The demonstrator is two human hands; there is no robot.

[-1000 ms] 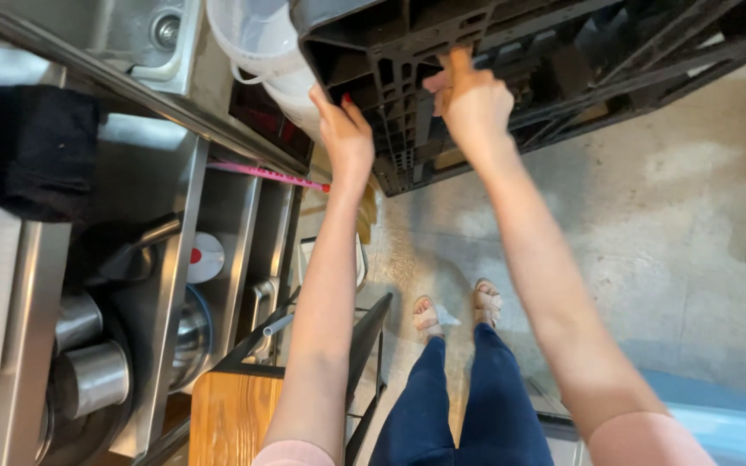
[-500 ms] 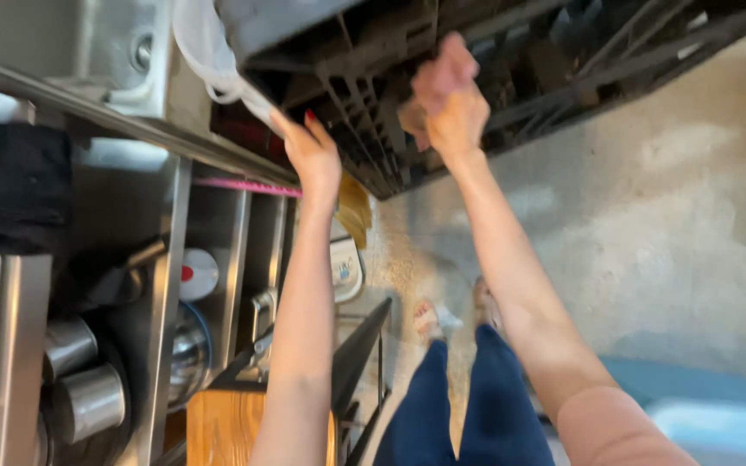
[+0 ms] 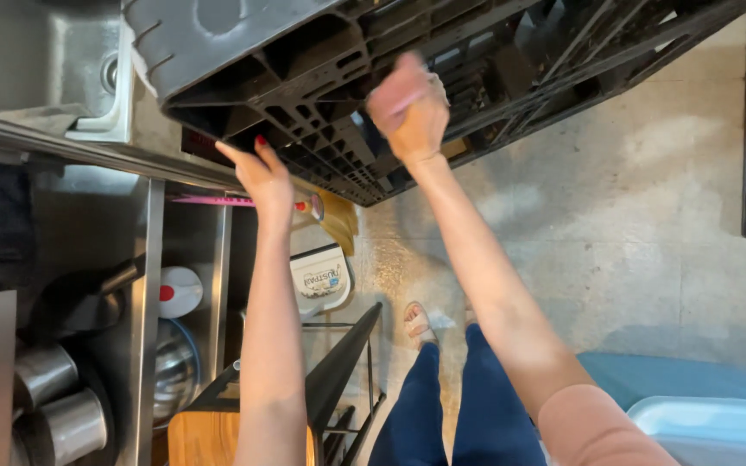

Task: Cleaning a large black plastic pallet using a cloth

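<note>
Head view: I see a big black plastic crate (image 3: pixel 321 95) tilted across the top of the frame, its gridded underside facing the camera. Left hand (image 3: pixel 262 177) is at the crate's lower edge, upper centre-left, fingers up against the plastic; can't tell if it's curled round the rim. Right hand (image 3: pixel 407 108) is pressed to the crate's underside, top centre, blurred, closed round something pale; exact grip unclear. Steel sink (image 3: pixel 36 60) upper left. Metal cups (image 3: pixel 58 406) on a shelf lower left. Wooden board (image 3: pixel 196 436) bottom centre-left. Blue bin (image 3: pixel 701 406) lower right. Concrete floor (image 3: pixel 632 224) on the right.
</note>
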